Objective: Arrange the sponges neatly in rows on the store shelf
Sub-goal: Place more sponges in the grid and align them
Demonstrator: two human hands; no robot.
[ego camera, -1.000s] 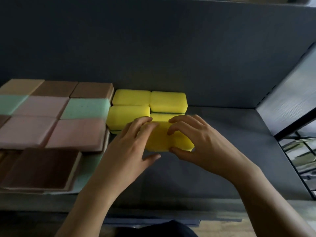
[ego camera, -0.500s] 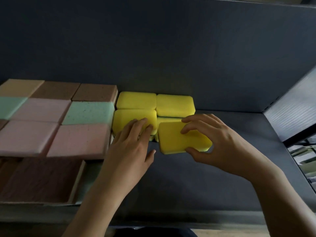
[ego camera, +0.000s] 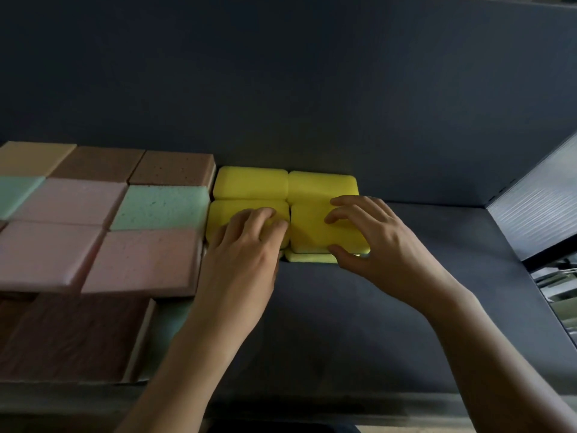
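Yellow front-right sponge (ego camera: pixel 309 233) was pinched by the right hand (ego camera: pixel 384 245); the front-left sponge (ego camera: pixel 223 215) was pressed by the left hand (ego camera: pixel 246 260).

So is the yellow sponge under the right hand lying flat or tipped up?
Flat. The front-right yellow sponge lies level on a lower sponge, and the right hand grips it.

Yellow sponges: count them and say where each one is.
5. The back-left sponge and back-right sponge in the rear row; front-left sponge under the left hand; front-right sponge pinched by the right hand; a lower sponge edge peeking beneath it. Others may hide underneath.
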